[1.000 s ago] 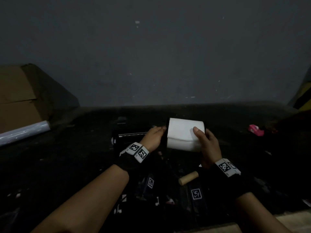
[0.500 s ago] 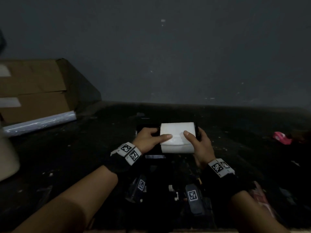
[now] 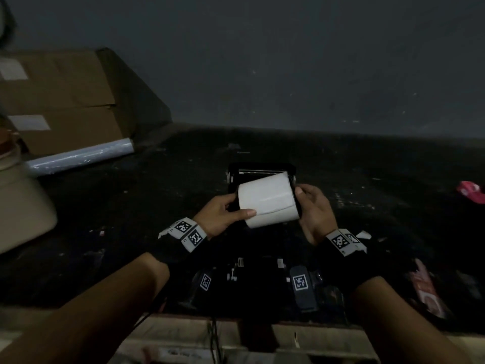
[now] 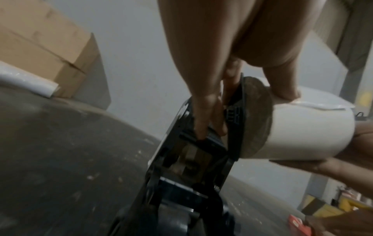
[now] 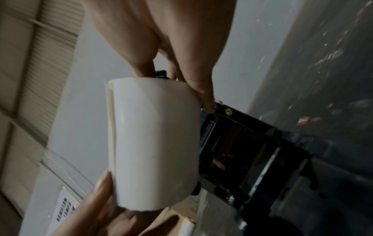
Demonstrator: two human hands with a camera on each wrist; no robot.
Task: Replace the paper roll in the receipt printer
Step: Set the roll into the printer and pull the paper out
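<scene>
Since half a second ago the roll [image 3: 266, 199] has come up off the printer [image 3: 261, 172] and tipped, its right end now higher than its left; before, it lay level with both thumbs flat on top.

Head view: the left hand [image 3: 220, 214] grips the roll's left end, thumb laid across the front near the loose paper edge, other fingers behind. The right hand [image 3: 316, 209] clasps the right end, fingers curled around it. The roll is held in the air just in front of the open black printer, which sits on the dark bench [image 3: 131, 206]. A cardboard box [image 3: 60, 101] and a film-wrapped tube [image 3: 81, 155] lie at the far left; a pink thing [image 3: 471, 191] lies at the far right.

Left wrist view: the thumb presses on top of the roll [image 4: 302, 127], while the fingers [image 4: 203, 111] reach down beside its brown end face, against a black disc there. The printer's open frame [image 4: 191, 159] stands just below. Right hand fingers [image 4: 333, 166] support the roll from underneath.

Right wrist view: the right hand's fingers [image 5: 201, 89] curl over the far end of the roll [image 5: 153, 143], the loose paper edge showing along its left side. The left thumb [image 5: 101, 188] presses the near end. The printer bay [image 5: 242, 151] gapes open just beside the roll
</scene>
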